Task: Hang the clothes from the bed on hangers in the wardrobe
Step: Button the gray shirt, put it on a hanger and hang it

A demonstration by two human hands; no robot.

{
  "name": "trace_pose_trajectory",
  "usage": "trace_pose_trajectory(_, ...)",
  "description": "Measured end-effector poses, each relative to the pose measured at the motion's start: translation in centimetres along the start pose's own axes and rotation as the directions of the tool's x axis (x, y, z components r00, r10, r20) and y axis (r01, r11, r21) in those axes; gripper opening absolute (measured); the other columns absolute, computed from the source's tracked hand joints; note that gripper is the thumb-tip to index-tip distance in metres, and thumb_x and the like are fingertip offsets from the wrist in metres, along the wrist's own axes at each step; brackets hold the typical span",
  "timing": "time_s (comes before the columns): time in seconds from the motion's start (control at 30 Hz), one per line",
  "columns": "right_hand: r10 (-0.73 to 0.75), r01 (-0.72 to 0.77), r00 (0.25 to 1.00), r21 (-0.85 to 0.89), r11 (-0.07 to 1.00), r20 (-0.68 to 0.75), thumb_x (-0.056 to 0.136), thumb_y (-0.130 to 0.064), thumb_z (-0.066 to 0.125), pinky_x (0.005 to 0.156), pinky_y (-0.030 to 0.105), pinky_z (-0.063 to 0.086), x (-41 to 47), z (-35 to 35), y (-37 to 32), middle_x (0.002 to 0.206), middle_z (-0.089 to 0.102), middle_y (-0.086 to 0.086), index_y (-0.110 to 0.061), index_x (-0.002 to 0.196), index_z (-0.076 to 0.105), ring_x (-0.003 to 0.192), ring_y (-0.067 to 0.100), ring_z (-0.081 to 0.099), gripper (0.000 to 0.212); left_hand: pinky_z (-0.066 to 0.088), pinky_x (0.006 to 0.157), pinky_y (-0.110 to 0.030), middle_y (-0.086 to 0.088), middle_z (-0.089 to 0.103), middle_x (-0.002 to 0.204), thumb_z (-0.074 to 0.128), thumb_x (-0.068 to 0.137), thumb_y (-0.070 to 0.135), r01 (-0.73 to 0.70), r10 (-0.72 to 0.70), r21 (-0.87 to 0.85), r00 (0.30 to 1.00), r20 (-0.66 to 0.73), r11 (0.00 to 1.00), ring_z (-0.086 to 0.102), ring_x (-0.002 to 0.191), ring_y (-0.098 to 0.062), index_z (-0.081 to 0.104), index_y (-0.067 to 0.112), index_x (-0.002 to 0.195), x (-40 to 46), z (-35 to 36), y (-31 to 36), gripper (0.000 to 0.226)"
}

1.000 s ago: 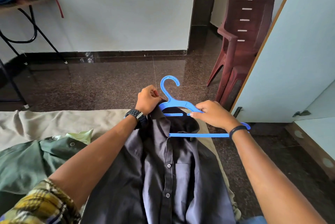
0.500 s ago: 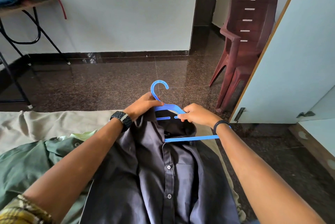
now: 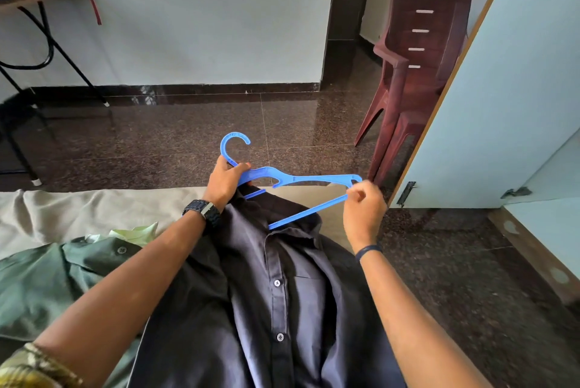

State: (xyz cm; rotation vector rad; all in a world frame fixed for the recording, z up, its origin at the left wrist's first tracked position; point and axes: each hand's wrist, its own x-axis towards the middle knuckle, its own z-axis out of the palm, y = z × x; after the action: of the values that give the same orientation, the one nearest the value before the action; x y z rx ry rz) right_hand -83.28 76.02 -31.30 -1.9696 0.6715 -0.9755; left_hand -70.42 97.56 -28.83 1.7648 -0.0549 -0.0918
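A dark grey button shirt (image 3: 276,299) lies front up on the bed, collar away from me. A blue plastic hanger (image 3: 301,179) is tilted above the collar, its left half hidden inside the shirt's neck. My left hand (image 3: 224,182) grips the hanger at the base of its hook, together with the collar's left side. My right hand (image 3: 364,208) pinches the hanger's right tip, which is out in the open above the right shoulder. A green shirt (image 3: 53,277) lies on the bed to the left.
The bed has a beige sheet (image 3: 62,215). Stacked maroon plastic chairs (image 3: 414,73) stand by the pale wardrobe door (image 3: 508,105) at the right. A dark polished floor (image 3: 175,136) stretches ahead. A metal-legged table (image 3: 37,42) with bags stands at far left.
The hanger's right arm has come out of the collar and risen to the right with my right hand at its tip. My left hand has shifted up to the hook's base.
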Motion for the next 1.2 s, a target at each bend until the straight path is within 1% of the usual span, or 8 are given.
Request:
trace_pose_trajectory(0.23, 0.511, -0.457, 0.625, -0.253, 0.852, 0.590, 0.084, -0.048, 0.064, 0.052, 0.028, 0.045, -3.3, 2.8, 1.8, 0.076, 0.062, 0.005, -0.014, 0.074, 0.051, 0.076, 0.025, 0.062, 0.038, 0.034, 0.067, -0.030, 0.001, 0.048, 0.080, 0.055, 0.091, 0.023, 0.057, -0.036, 0.167, 0.992, -0.122, 0.984, 0.046, 0.076, -0.018, 0.042, 0.010, 0.096, -0.5, 0.8, 0.6, 0.019)
trace_pose_trajectory(0.33, 0.552, -0.406, 0.562, -0.377, 0.833, 0.616, 0.083, -0.028, 0.067, 0.047, 0.024, 0.043, -3.1, 3.6, 2.1, 0.080, 0.066, 0.009, -0.009, 0.086, 0.059, 0.069, 0.023, 0.062, 0.021, 0.033, 0.068, -0.029, -0.001, 0.049, 0.083, 0.053, 0.091, 0.020, 0.063, -0.035, 0.195, 0.989, -0.146, 0.979, 0.046, 0.077, -0.018, 0.042, 0.010, 0.097, -0.5, 0.7, 1.2, 0.016)
trace_pose_trajectory(0.47, 0.661, -0.738, 0.404, -0.202, 0.644, 0.633, 0.090, 0.003, 0.043, 0.040, 0.032, 0.052, -0.4, 1.9, 2.4, 0.064, 0.047, 0.013, -0.004, 0.080, 0.049, 0.054, 0.024, 0.051, 0.014, 0.032, 0.056, -0.023, 0.001, 0.048, 0.079, 0.055, 0.088, 0.016, 0.038, -0.002, 0.184, 0.981, -0.194, 0.982, 0.045, 0.070, -0.016, 0.045, 0.009, 0.093, -0.6, 0.1, 1.6, 0.014)
trace_pose_trajectory(0.63, 0.663, -0.914, 0.270, -0.030, 0.404, 0.699, 0.096, 0.004, 0.036, 0.038, 0.028, 0.052, 3.8, -0.8, 2.0, 0.068, 0.032, 0.004, -0.010, 0.076, 0.044, 0.044, 0.012, 0.039, 0.025, 0.032, 0.065, -0.029, 0.002, 0.048, 0.077, 0.053, 0.089, 0.011, -0.004, 0.042, 0.194, 0.980, -0.193, 0.981, 0.047, 0.078, -0.020, 0.044, 0.008, 0.093, -1.5, 1.0, 2.1, 0.010)
trace_pose_trajectory(0.8, 0.590, -0.900, 0.216, -0.075, 0.429, 0.778, 0.094, 0.006, 0.044, 0.050, 0.027, 0.052, 6.0, -2.8, 0.3, 0.070, 0.038, 0.004, -0.010, 0.077, 0.054, 0.061, 0.013, 0.040, 0.025, 0.035, 0.073, -0.031, -0.007, 0.052, 0.090, 0.053, 0.088, 0.011, -0.043, 0.093, 0.200, 0.965, -0.245, 0.979, 0.048, 0.082, -0.024, 0.043, 0.007, 0.093, -1.5, 0.8, 3.2, 0.012)
trace_pose_trajectory(1.0, 0.395, -0.699, 0.373, -0.026, 0.715, 0.839, 0.086, 0.015, 0.056, 0.064, 0.043, 0.059, 7.6, -2.8, -0.7, 0.110, 0.054, 0.013, -0.015, 0.114, 0.053, 0.094, 0.024, 0.058, 0.041, 0.036, 0.074, -0.032, -0.008, 0.054, 0.092, 0.056, 0.086, 0.011, -0.037, 0.088, 0.187, 0.958, -0.273, 0.982, 0.050, 0.084, -0.024, 0.043, 0.009, 0.088, -1.0, -0.1, 3.4, 0.014)
trace_pose_trajectory(1.1, 0.190, -0.249, 0.592, -0.047, 0.967, 0.783, 0.079, 0.005, 0.070, 0.065, 0.032, 0.055, 7.5, -2.6, -0.9, 0.098, 0.059, 0.010, -0.013, 0.096, 0.049, 0.080, 0.017, 0.058, 0.032, 0.036, 0.074, -0.032, -0.009, 0.053, 0.093, 0.054, 0.088, 0.011, -0.040, 0.099, 0.201, 0.951, -0.292, 0.979, 0.049, 0.085, -0.024, 0.043, 0.008, 0.092, -0.7, -0.5, 3.6, 0.012)
trace_pose_trajectory(1.2, -0.060, 0.187, 0.747, -0.123, 0.975, 0.663, 0.081, -0.004, 0.069, 0.048, 0.013, 0.042, 6.7, -2.6, -0.9, 0.083, 0.058, 0.004, -0.013, 0.091, 0.044, 0.067, 0.014, 0.055, 0.028, 0.033, 0.074, -0.030, -0.007, 0.052, 0.092, 0.054, 0.088, 0.010, -0.023, 0.080, 0.197, 0.954, -0.289, 0.980, 0.048, 0.086, -0.022, 0.045, 0.007, 0.094, -0.5, -0.6, 3.4, 0.012)
